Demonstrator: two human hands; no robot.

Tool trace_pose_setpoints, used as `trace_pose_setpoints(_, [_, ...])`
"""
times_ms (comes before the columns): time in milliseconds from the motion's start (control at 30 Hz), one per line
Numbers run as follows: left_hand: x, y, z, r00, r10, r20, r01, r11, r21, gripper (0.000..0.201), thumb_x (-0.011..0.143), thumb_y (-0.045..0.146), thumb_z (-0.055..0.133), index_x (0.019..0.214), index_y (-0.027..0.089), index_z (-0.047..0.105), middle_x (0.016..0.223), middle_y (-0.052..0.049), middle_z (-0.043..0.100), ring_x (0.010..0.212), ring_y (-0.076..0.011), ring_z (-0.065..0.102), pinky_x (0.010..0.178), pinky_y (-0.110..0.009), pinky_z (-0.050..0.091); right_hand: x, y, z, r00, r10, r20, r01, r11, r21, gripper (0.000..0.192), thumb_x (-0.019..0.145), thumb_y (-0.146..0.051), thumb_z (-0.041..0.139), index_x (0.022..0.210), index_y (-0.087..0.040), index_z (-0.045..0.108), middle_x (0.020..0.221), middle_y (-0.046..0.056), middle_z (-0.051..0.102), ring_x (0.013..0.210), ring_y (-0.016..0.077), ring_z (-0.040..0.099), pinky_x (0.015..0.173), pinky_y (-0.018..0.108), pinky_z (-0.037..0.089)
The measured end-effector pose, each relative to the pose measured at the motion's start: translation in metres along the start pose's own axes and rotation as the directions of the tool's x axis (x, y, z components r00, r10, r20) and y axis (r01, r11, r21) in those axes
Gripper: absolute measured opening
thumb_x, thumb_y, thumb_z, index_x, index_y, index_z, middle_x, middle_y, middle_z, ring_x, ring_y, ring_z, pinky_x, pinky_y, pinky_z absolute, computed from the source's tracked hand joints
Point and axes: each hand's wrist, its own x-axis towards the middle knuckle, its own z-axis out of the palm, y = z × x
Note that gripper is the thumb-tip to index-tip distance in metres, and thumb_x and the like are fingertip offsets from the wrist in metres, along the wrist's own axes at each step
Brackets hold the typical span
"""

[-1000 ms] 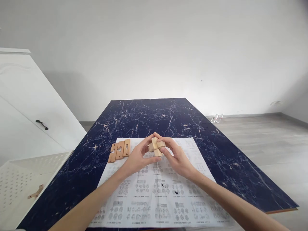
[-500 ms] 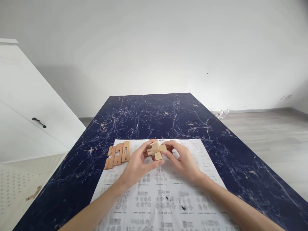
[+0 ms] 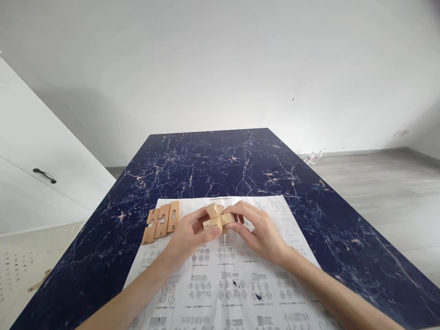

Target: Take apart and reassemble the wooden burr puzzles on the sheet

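At far left, a wooden piece (image 3: 38, 282) lies on a perforated surface (image 3: 20, 256), perhaps a container. On the counter (image 3: 206, 160), three slotted pieces (image 3: 161, 229) lie along a printed sheet's (image 3: 209, 289) left edge. Over the sheet, the left hand's (image 3: 189, 236) grip is clamped on a block cross (image 3: 218, 217); the right hand (image 3: 259, 233) pinches its right arm. The step seems to be adjusting the cross; the next move probably calls for a steady left hold. Farther right are two bottles (image 3: 310, 158), contents unclear.

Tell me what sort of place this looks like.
An indoor room, perhaps in a home: there's a white cabinet with a dark handle, a dark blue marble-patterned table and a grey wood-look floor.
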Motion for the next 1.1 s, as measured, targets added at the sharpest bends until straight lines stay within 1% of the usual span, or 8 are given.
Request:
trace_pose_setpoints(133, [-0.0005,-0.0047,-0.0021,1.0,-0.014,0.018,0.016,0.997,-0.074,0.054,0.096,0.061,0.071,0.133,0.023,0.072,0.13,-0.012,0.073,0.118,-0.0319,0.067,0.102,-0.045,0.054,0.0001,-0.0003,-0.0012,0.999,-0.031,0.011,0.03,0.999,0.028,0.021,0.109,-0.031,0.059,0.128,-0.028,0.067,0.104,0.006,0.071,0.088,0.0219,0.066,0.077,0.038,0.058])
trace_pose_setpoints(200, [-0.0004,-0.0054,-0.002,1.0,-0.011,0.022,0.013,0.996,-0.089,0.055,0.096,0.061,0.07,0.135,0.023,0.072,0.132,-0.012,0.073,0.122,-0.0333,0.066,0.105,-0.047,0.053,-0.0002,-0.0001,-0.0009,0.999,-0.035,0.011,0.035,0.999,0.036,0.022,0.109,-0.03,0.059,0.129,-0.029,0.066,0.105,0.006,0.071,0.088,0.0218,0.066,0.077,0.038,0.059])
trace_pose_setpoints(433, [-0.0007,-0.0038,-0.0003,1.0,0.001,0.003,-0.001,0.996,-0.09,0.062,0.091,0.062,0.077,0.14,0.025,0.069,0.137,-0.011,0.071,0.131,-0.035,0.063,0.109,-0.048,0.052,-0.0028,-0.0012,0.0005,0.999,0.042,-0.032,-0.041,0.999,0.027,0.02,0.105,-0.03,0.062,0.124,-0.027,0.061,0.104,0.004,0.074,0.081,0.0191,0.064,0.073,0.035,0.056])
trace_pose_setpoints(533, [-0.001,-0.0049,-0.0006,1.0,0.004,0.01,-0.003,0.994,-0.105,0.062,0.089,0.06,0.08,0.139,0.027,0.068,0.138,-0.01,0.07,0.13,-0.0333,0.062,0.109,-0.047,0.052,-0.0031,-0.001,0.0009,0.998,0.054,-0.029,-0.053,0.998,0.023,0.017,0.106,-0.032,0.061,0.122,-0.026,0.062,0.1,0.004,0.074,0.081,0.0191,0.065,0.072,0.035,0.056])
trace_pose_setpoints(667, [-0.0008,-0.0066,-0.0017,1.0,0.006,0.005,-0.005,0.994,-0.111,0.061,0.087,0.057,0.083,0.138,0.028,0.068,0.131,-0.008,0.072,0.124,-0.0302,0.065,0.105,-0.043,0.053,-0.0025,-0.0008,0.0006,0.998,0.05,-0.039,-0.05,0.999,0.021,0.017,0.106,-0.032,0.062,0.122,-0.026,0.061,0.1,0.004,0.075,0.08,0.0187,0.066,0.074,0.035,0.057])
trace_pose_setpoints(800, [-0.0003,-0.0069,-0.0024,1.0,-0.023,-0.006,0.023,0.995,-0.097,0.069,0.083,0.058,0.086,0.141,0.028,0.066,0.132,-0.009,0.071,0.125,-0.0325,0.065,0.103,-0.044,0.055,-0.0032,-0.001,0.0009,0.997,0.047,-0.058,-0.047,0.999,0.003,0.016,0.104,-0.029,0.066,0.118,-0.026,0.06,0.099,0.004,0.075,0.077,0.0177,0.066,0.072,0.034,0.057])
trace_pose_setpoints(933, [-0.0004,-0.0034,-0.0006,0.997,-0.061,-0.036,0.06,0.998,-0.029,0.078,0.075,0.06,0.091,0.141,0.027,0.066,0.13,-0.01,0.071,0.122,-0.0346,0.065,0.101,-0.046,0.056,-0.0058,-0.0013,0.0037,0.999,0.035,-0.027,-0.035,0.999,-0.01,0.019,0.102,-0.025,0.065,0.118,-0.027,0.056,0.099,0.003,0.072,0.076,0.0176,0.065,0.07,0.034,0.056])
trace_pose_setpoints(1100, [-0.0014,0.0019,0.0037,0.998,-0.046,-0.044,0.045,0.999,-0.031,0.076,0.076,0.058,0.091,0.14,0.027,0.066,0.125,-0.009,0.071,0.118,-0.0316,0.065,0.098,-0.041,0.057,-0.0076,-0.002,0.0087,0.999,0.031,-0.029,-0.031,1.0,0.006,0.03,0.1,-0.019,0.063,0.124,-0.029,0.049,0.099,0.002,0.071,0.07,0.0156,0.063,0.066,0.033,0.054])
